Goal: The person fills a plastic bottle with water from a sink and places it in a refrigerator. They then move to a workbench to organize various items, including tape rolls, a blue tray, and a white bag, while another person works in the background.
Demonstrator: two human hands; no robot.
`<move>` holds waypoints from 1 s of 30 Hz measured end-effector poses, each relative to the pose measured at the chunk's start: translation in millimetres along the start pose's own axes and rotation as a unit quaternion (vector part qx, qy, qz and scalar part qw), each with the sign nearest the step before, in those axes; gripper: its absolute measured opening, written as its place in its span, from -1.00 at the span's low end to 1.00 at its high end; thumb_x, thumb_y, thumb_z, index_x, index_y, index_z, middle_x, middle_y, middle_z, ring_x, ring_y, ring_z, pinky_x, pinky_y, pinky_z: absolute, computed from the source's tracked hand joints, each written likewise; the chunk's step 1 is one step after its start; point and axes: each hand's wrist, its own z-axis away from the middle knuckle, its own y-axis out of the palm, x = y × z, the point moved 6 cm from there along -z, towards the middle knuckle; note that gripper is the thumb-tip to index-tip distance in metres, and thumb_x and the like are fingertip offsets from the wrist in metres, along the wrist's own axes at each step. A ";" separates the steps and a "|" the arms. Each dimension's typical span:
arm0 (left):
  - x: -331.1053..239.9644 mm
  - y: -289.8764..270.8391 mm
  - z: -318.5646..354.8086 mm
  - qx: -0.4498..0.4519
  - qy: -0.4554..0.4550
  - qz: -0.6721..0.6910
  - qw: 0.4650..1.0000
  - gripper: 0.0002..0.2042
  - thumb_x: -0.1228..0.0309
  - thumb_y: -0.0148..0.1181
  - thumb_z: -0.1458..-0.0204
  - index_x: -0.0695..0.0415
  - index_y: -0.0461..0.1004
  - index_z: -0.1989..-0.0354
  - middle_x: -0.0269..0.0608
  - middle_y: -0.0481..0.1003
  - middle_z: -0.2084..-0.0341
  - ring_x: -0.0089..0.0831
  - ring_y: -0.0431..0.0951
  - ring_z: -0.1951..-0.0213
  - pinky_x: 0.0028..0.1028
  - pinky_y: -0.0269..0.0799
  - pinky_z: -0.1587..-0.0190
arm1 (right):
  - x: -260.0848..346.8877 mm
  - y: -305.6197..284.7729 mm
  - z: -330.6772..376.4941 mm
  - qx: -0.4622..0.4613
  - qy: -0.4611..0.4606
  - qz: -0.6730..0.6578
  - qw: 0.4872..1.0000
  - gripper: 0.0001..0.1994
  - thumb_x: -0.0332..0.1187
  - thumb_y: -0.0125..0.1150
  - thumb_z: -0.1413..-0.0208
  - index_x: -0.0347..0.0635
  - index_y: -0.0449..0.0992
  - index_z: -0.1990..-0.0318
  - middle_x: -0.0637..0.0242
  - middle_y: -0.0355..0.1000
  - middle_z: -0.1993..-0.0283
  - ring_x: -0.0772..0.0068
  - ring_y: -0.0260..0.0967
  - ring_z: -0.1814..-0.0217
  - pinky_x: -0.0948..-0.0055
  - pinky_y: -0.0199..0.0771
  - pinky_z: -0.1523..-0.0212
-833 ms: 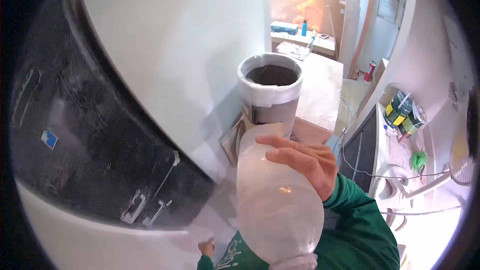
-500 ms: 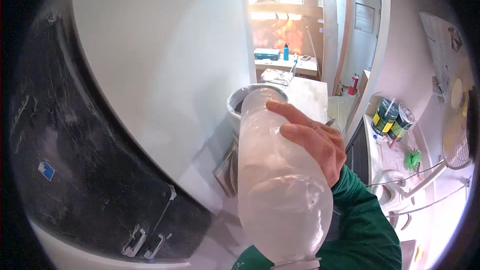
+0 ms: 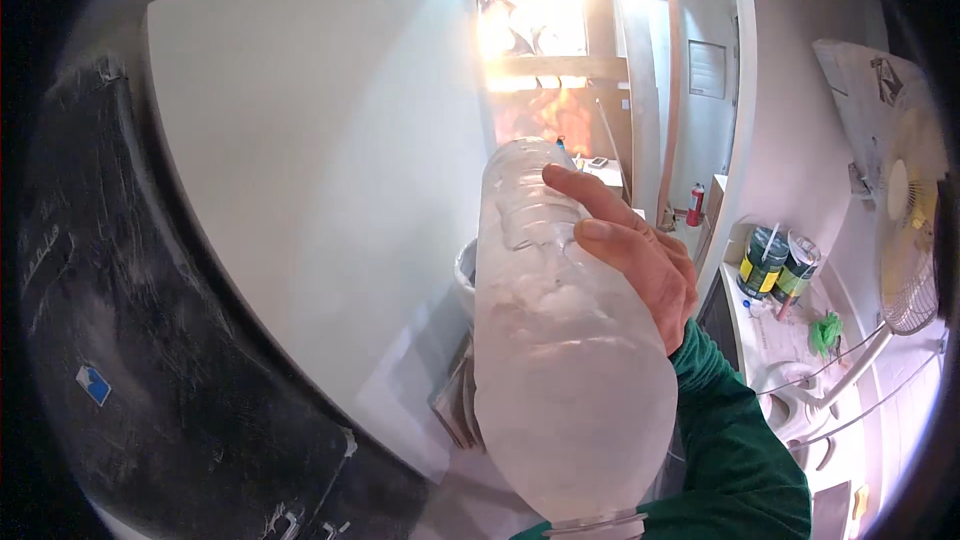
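Note:
A large translucent plastic bottle (image 3: 570, 370) fills the middle of the picture, tilted with its ribbed base away from me. Its narrow neck reaches the lower edge, where the mouth is cut off. My right hand (image 3: 640, 260) grips the bottle from its right side, closed round the body near the far end. Two digits show on the near face; the others are hidden behind. A green sleeve (image 3: 740, 440) covers my right forearm. Behind the bottle, the rim of a white round container (image 3: 465, 275) peeks out. My left hand does not show.
A black panel (image 3: 200, 340) stands left beside a pale wall (image 3: 330, 160). To the right are paint buckets (image 3: 765, 260), a green plastic bag (image 3: 826, 334) and a fan (image 3: 908, 210). A red fire extinguisher (image 3: 695, 205) stands beyond the doorway.
The view has tilted upward, so the background sits lower. The bottle's far end has risen in the picture and now hides more of the white container. My right hand keeps its grip.

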 end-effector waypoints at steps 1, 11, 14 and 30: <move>-4.4 2.9 -2.7 0.000 -0.012 -0.013 1.000 -0.61 0.29 0.19 0.09 -0.16 0.51 0.00 -0.32 0.42 0.76 -0.47 0.37 0.74 -0.39 0.29 0.68 | -0.8 1.4 -1.3 -0.002 -0.001 0.000 1.000 -0.50 -0.38 0.32 0.14 -0.29 0.36 -0.01 -0.20 0.44 0.03 0.21 0.54 0.36 0.46 0.52 0.42; -60.0 22.8 -23.6 0.017 -0.026 -0.037 0.999 -0.65 0.30 0.18 0.09 -0.13 0.50 0.04 -0.31 0.42 0.76 -0.47 0.38 0.73 -0.40 0.31 0.67 | -6.2 1.5 -15.8 -0.019 -0.041 0.021 0.999 -0.54 -0.37 0.27 0.08 -0.28 0.37 -0.02 -0.21 0.43 0.01 0.23 0.52 0.38 0.46 0.52 0.43; -68.9 25.5 -26.2 0.020 -0.027 -0.036 0.999 -0.66 0.30 0.18 0.08 -0.12 0.50 0.06 -0.31 0.42 0.76 -0.47 0.38 0.73 -0.40 0.31 0.66 | -9.3 3.3 -20.0 -0.032 -0.065 0.029 0.997 -0.57 -0.40 0.24 0.05 -0.29 0.37 -0.02 -0.21 0.43 0.01 0.23 0.52 0.38 0.46 0.53 0.44; -87.2 31.9 -28.2 0.026 -0.035 -0.042 0.998 -0.73 0.32 0.18 0.07 -0.07 0.50 0.13 -0.30 0.42 0.75 -0.46 0.39 0.71 -0.40 0.33 0.65 | -4.9 -2.6 -30.6 -0.050 -0.094 0.034 0.994 -0.61 -0.56 0.17 0.09 -0.35 0.37 0.02 -0.26 0.43 0.03 0.24 0.52 0.40 0.49 0.52 0.47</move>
